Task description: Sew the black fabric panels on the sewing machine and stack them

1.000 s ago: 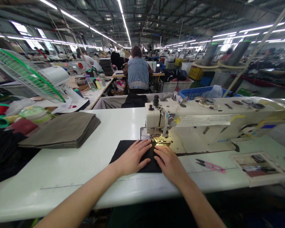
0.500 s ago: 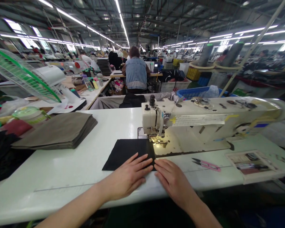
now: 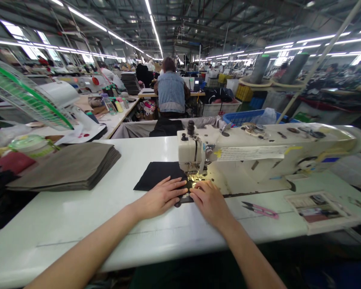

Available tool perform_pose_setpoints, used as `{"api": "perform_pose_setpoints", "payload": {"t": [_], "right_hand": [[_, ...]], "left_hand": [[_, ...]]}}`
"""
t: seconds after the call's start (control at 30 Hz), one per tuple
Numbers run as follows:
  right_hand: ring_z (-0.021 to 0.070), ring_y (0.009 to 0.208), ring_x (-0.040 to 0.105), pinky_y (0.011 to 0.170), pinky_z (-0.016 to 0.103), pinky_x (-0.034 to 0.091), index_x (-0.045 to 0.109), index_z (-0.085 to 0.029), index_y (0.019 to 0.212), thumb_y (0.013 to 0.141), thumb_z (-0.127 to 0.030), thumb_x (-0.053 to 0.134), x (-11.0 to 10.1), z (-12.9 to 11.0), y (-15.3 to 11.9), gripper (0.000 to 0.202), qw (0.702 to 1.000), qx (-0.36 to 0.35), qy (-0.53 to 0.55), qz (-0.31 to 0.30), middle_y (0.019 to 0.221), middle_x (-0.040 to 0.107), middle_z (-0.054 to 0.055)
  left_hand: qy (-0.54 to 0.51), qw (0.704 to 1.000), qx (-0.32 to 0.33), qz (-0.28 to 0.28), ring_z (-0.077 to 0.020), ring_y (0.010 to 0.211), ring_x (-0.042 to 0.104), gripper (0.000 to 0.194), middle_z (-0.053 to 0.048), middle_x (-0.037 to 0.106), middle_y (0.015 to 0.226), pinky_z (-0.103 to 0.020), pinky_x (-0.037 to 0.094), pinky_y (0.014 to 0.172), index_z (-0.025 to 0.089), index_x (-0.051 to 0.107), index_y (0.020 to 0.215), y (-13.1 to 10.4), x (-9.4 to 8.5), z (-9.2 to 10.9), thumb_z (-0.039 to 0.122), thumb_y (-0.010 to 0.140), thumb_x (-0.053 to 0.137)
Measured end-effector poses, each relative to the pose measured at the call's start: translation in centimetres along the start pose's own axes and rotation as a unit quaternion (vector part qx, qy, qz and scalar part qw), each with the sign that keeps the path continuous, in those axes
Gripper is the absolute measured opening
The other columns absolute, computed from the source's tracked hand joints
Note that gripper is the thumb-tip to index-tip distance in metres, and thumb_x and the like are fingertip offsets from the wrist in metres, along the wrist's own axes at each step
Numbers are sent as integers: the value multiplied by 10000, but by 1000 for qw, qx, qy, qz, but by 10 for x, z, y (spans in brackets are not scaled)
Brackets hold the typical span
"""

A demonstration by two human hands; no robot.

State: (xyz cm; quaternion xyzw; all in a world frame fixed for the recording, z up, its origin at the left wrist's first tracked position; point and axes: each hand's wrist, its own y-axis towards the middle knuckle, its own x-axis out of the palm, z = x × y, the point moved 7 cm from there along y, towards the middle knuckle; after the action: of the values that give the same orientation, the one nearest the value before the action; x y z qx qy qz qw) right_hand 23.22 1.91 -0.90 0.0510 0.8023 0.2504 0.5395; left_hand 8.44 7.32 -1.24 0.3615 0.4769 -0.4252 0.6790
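because the black cloth (image 3: 158, 175) lies on the bench (image 3: 132, 154) with one edge at the sewing machine (image 3: 258, 138), the left hand (image 3: 162, 196) spreads flat over it, gripping nothing, seemingly steadying it; the right hand (image 3: 209, 200), fingers bent, sits beside that edge, its grip unclear.

We see a smooth, matt cloth panel (image 3: 156, 176), glossy painted casing on the sewing machine (image 3: 301, 138), a paper strip (image 3: 254, 152), a slick, shiny tabletop (image 3: 108, 228), a matt fabric stack (image 3: 63, 164), a plastic basket (image 3: 239, 117) and a denim vest (image 3: 171, 93).
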Motion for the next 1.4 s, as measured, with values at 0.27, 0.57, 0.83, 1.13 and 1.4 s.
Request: {"api": "perform_pose_setpoints", "payload": {"t": [0.27, 0.57, 0.83, 1.13, 1.4], "right_hand": [[254, 967, 592, 832, 398, 488, 723, -240, 1067, 972, -259, 589, 5, 7, 14, 165, 999, 23, -25, -18, 1024, 667, 71], [277, 1155, 584, 1006, 485, 507, 648, -189, 1220, 951, -202, 585, 7, 1, -18, 276, 999, 9, 49, 22, 1222, 647, 119], [286, 1162, 591, 1006, 522, 520, 632, -189, 1242, 953, -193, 570, 10, 1, -22, 296, 998, 7, 51, 39, 1245, 649, 124], [280, 1145, 609, 993, 512, 528, 640, -218, 1237, 974, -222, 540, 8, 3, -24, 281, 997, 2, 58, 51, 1227, 657, 112], [284, 1156, 607, 997, 505, 517, 645, -216, 1234, 991, -289, 525, 16, 10, -28, 282, 996, -14, 64, 55, 1229, 659, 113]], "left_hand": [[-13, 999, -42, 0, -252, 1486, 336, 439, -67, 445, 1564, -539, 205, 1217, 275, 496, 1471, 19, -3, -33, 348, 1056, 374], [5, 998, -55, 13, -245, 1470, 366, 434, -62, 480, 1542, -514, 202, 1223, 270, 511, 1460, 18, -8, -30, 328, 1045, 394], [1, 999, -49, 18, -249, 1481, 346, 438, -66, 466, 1552, -531, 200, 1221, 272, 497, 1468, 17, -7, -29, 323, 1044, 402], [16, 997, -76, 27, -280, 1457, 377, 418, -79, 483, 1537, -559, 255, 1185, 265, 537, 1425, 13, -10, -24, 319, 1023, 437], [114, 956, -252, 99, -327, 1191, 588, 393, -174, 617, 1298, -463, 482, 989, 167, 616, 1280, -6, -16, -26, 372, 952, 550]]}}
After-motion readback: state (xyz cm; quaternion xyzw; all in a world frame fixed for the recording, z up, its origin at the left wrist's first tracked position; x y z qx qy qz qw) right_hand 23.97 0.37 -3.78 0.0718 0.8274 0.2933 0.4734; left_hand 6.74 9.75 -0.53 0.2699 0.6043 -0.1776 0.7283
